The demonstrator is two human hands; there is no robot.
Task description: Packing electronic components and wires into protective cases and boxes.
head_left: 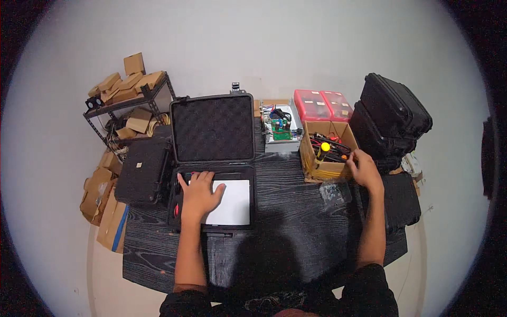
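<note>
My left hand [199,195] lies with its fingers spread over the upper left part of a flat white panel [232,203]. That panel sits in the lower half of an open black hard case [252,174], whose lid with dark egg-crate foam [214,129] stands raised. A small red item [176,210] shows at the case's left side. At the right rim of a cardboard box [330,173], my right hand [365,170] has its fingers curled together; what they hold, if anything, cannot be made out. Dark-handled tools and a yellow-capped tool [325,149] fill the box.
Behind the box stand red translucent organizers [321,105], beside an opened white enclosure with a green circuit board [280,129]. Black hard cases [388,121] are stacked at right; another [142,174] stands left. A metal shelf [129,103] holds cardboard boxes. Everything surrounds a dark wood-grain table [150,253].
</note>
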